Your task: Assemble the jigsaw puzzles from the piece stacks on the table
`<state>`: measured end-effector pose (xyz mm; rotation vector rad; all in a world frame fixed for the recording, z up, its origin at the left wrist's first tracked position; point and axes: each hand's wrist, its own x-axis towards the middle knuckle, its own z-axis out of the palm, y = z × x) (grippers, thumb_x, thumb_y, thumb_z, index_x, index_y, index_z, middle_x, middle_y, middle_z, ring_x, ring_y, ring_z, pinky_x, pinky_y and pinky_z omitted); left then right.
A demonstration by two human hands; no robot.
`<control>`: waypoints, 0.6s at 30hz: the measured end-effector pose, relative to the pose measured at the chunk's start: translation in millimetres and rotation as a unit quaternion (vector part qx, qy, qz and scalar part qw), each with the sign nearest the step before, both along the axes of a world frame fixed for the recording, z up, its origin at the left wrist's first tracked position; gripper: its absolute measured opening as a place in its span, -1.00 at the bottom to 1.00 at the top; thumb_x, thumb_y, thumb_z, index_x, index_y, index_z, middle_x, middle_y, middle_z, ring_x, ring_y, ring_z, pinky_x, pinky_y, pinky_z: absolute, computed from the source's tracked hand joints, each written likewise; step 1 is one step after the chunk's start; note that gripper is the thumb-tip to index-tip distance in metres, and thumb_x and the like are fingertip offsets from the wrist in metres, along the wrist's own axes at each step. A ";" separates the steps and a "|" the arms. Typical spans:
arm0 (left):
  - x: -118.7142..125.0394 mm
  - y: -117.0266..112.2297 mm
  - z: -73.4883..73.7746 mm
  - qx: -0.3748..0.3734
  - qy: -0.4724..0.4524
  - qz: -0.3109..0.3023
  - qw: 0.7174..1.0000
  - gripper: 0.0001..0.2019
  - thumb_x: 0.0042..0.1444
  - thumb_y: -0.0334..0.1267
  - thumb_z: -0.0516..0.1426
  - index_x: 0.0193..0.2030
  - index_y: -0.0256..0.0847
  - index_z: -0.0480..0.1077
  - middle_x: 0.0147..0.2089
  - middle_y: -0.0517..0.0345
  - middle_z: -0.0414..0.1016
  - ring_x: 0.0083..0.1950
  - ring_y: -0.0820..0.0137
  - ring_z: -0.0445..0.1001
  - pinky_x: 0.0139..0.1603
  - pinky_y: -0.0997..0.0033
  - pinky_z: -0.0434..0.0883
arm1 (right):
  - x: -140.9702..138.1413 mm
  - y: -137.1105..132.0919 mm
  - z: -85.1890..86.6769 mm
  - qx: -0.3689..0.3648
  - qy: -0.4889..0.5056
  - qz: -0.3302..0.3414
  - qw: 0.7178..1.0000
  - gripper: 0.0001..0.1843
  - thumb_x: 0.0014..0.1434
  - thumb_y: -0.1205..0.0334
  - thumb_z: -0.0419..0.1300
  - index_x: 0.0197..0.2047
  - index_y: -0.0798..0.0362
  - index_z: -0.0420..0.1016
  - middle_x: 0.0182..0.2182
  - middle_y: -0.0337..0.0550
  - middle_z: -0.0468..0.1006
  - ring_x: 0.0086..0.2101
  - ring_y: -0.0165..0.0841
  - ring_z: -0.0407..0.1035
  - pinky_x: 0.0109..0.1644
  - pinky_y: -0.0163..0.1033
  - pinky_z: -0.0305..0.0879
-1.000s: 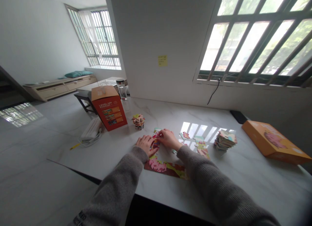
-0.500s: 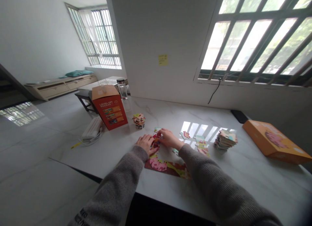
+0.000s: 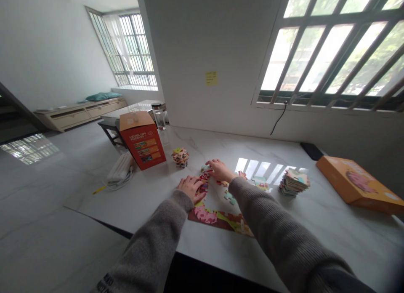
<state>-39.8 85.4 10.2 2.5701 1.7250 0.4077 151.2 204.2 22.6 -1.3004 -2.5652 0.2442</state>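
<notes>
A partly assembled jigsaw puzzle (image 3: 217,220) with pink and green printed pieces lies on the white marble table (image 3: 318,238). My left hand (image 3: 191,188) rests flat on its column of red pieces. My right hand (image 3: 219,170) is at the far end of that column, fingertips by a small piece (image 3: 205,169), and holds nothing I can see. Loose pieces (image 3: 230,197) lie between my hands, and my right sleeve hides part of the puzzle. A tall stack of pieces (image 3: 293,182) stands to the right, with a smaller stack (image 3: 180,157) beyond my left hand.
A red-orange puzzle box (image 3: 142,139) and a glass bottle (image 3: 159,116) stand at the far left. An orange flat box (image 3: 358,185) lies at the right, near a black phone (image 3: 311,151). A white adapter (image 3: 120,168) with cable and a yellow pencil (image 3: 99,190) lie on the left.
My right hand has moved away from the red pieces toward the far edge of the puzzle. My left hand stays nearly in place, and the view has shifted slightly.
</notes>
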 end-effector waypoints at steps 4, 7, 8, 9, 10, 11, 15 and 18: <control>-0.2 0.6 -1.5 0.004 -0.005 -0.001 1.000 -0.61 0.16 0.03 0.22 0.09 -0.02 0.46 0.18 0.07 0.45 0.13 0.09 0.29 0.07 0.09 0.23 | -2.4 5.1 3.6 0.003 -0.023 -0.001 1.000 -0.42 0.17 0.20 0.32 0.25 0.08 0.39 0.02 0.16 0.46 0.03 -0.04 0.30 0.05 -0.06 0.23; -0.3 0.9 -2.3 0.005 -0.007 -0.002 1.000 -0.61 0.16 0.02 0.22 0.09 -0.02 0.45 0.18 0.06 0.46 0.13 0.08 0.29 0.07 0.09 0.23 | 2.1 4.4 6.5 0.010 -0.023 0.014 1.000 -0.48 0.15 0.20 0.33 0.18 0.06 0.45 0.02 0.13 0.43 0.02 -0.06 0.31 0.05 -0.09 0.24; -0.4 1.1 -2.7 0.006 -0.007 -0.003 1.000 -0.60 0.16 0.03 0.22 0.10 -0.02 0.45 0.18 0.06 0.46 0.13 0.08 0.30 0.06 0.08 0.23 | 4.0 3.6 7.4 0.012 -0.019 0.020 1.000 -0.51 0.15 0.21 0.33 0.15 0.06 0.47 0.01 0.12 0.43 0.01 -0.07 0.32 0.05 -0.10 0.24; -0.5 1.2 -3.0 0.007 -0.008 -0.003 1.000 -0.60 0.16 0.03 0.22 0.10 -0.02 0.45 0.18 0.06 0.46 0.13 0.07 0.30 0.06 0.08 0.23 | 5.9 2.7 8.2 0.014 -0.014 0.026 0.999 -0.54 0.15 0.22 0.33 0.13 0.06 0.48 0.00 0.11 0.42 -0.01 -0.09 0.33 0.06 -0.10 0.24; -0.5 1.5 -3.4 0.007 -0.009 -0.003 1.000 -0.59 0.16 0.03 0.22 0.10 -0.03 0.45 0.18 0.06 0.46 0.13 0.07 0.30 0.06 0.07 0.23 | 7.4 1.9 8.9 0.015 -0.006 0.033 0.999 -0.56 0.15 0.23 0.33 0.10 0.06 0.50 -0.01 0.09 0.42 -0.02 -0.12 0.34 0.07 -0.11 0.24; -0.6 1.7 -3.8 0.007 -0.009 -0.003 1.000 -0.59 0.16 0.03 0.22 0.11 -0.03 0.45 0.18 0.06 0.45 0.13 0.06 0.30 0.07 0.06 0.23 | 8.6 1.3 9.5 0.017 0.004 0.041 0.999 -0.59 0.14 0.25 0.34 0.08 0.06 0.50 -0.01 0.07 0.42 -0.03 -0.14 0.34 0.08 -0.12 0.24; -1.0 2.7 -5.0 0.004 -0.012 -0.006 1.000 -0.59 0.16 0.03 0.21 0.10 -0.04 0.46 0.17 0.05 0.46 0.13 0.05 0.30 0.07 0.05 0.22 | 8.0 2.3 8.3 0.010 0.056 0.045 0.997 -0.62 0.12 0.35 0.33 0.04 0.07 0.51 0.00 -0.01 0.41 -0.08 -0.29 0.37 0.06 -0.24 0.27; -1.3 3.3 -5.9 0.005 -0.013 -0.007 1.000 -0.60 0.16 0.03 0.21 0.11 -0.02 0.45 0.17 0.06 0.46 0.13 0.06 0.30 0.07 0.06 0.22 | 2.8 6.6 4.4 -0.008 0.100 0.003 0.995 -0.72 0.23 0.40 0.19 0.02 0.11 0.52 -0.07 -0.05 0.49 -0.24 -0.40 0.39 -0.08 -0.32 0.31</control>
